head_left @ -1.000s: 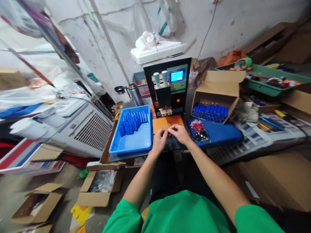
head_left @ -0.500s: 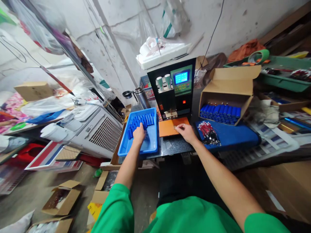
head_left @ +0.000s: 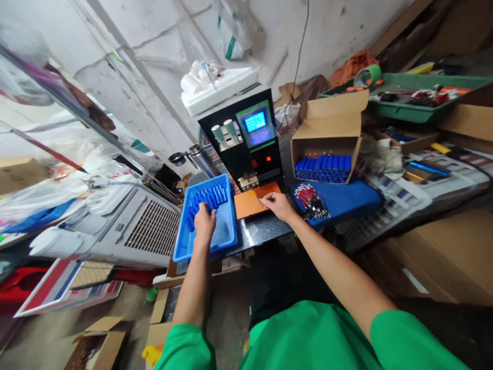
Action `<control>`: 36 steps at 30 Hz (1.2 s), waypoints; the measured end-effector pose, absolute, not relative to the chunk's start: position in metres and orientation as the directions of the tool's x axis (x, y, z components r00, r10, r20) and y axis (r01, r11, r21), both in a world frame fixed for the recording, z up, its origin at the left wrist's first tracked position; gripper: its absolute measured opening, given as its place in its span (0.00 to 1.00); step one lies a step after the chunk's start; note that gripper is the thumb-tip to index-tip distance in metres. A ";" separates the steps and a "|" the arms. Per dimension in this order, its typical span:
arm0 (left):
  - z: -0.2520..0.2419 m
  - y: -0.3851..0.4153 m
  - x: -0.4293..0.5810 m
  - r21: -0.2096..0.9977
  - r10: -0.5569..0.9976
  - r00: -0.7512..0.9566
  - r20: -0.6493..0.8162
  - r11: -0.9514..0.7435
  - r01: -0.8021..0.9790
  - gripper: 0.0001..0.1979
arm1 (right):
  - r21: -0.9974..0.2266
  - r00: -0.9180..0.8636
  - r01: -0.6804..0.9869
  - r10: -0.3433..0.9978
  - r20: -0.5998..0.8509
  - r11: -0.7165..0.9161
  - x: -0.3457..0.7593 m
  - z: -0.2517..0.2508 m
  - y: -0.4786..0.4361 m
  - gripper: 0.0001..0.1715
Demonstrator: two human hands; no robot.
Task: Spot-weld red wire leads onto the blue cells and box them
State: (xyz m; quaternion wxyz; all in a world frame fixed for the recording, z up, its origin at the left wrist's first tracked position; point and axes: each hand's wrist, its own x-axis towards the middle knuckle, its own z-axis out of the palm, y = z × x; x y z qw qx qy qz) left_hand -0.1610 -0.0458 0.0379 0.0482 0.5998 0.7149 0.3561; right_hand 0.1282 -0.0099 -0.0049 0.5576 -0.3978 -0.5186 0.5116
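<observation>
Many blue cylinders (head_left: pixel 216 195) sit in a blue tray (head_left: pixel 225 234) just left of the orange board (head_left: pixel 246 204). The left hand (head_left: pixel 205 223) is down at them, fingers curled; whether it has hold of one, I cannot tell. Over the board's right part, the right hand (head_left: pixel 280 206) pinches a small piece (head_left: pixel 261 200), too tiny to identify, between thumb and fingertips. Behind the board stands a black machine (head_left: pixel 265 172); right of it lie bundled wires (head_left: pixel 309 199).

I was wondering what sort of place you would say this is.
Probably a small assembly workshop: a black machine with a lit screen stands between a blue tray of small blue cylinders and an open cardboard box holding rows of similar ones.
</observation>
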 end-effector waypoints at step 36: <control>0.007 -0.001 -0.016 0.920 0.947 -0.157 0.280 -0.218 0.325 0.17 | -0.988 -0.023 -0.120 0.995 0.096 0.093 0.121 0.016 0.025 0.09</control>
